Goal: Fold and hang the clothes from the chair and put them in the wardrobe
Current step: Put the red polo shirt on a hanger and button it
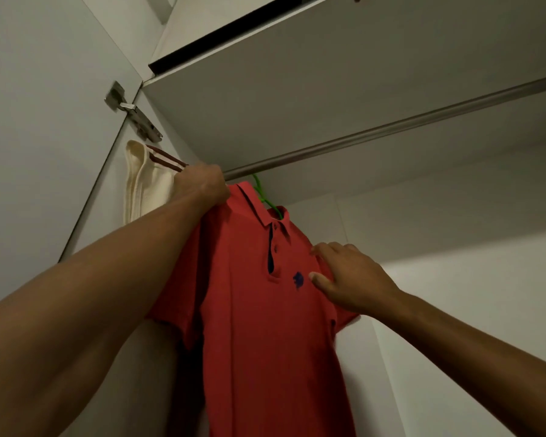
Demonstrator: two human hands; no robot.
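Note:
A red polo shirt [265,326] with a dark placket and a small dark chest logo hangs on a green hanger [263,195], whose hook sits over the metal wardrobe rail [391,126]. My left hand [202,187] is raised to the shirt's left shoulder beside the collar and grips the fabric there. My right hand [347,275] holds the shirt's right shoulder, thumb on the front near the logo and fingers curled over the shoulder edge. The shirt's lower hem is out of frame.
A cream garment with dark red stripes [145,181] hangs at the rail's left end, just behind my left hand. The open wardrobe door [44,121] with its metal hinge [133,113] stands on the left. A shelf [328,74] runs close above the rail.

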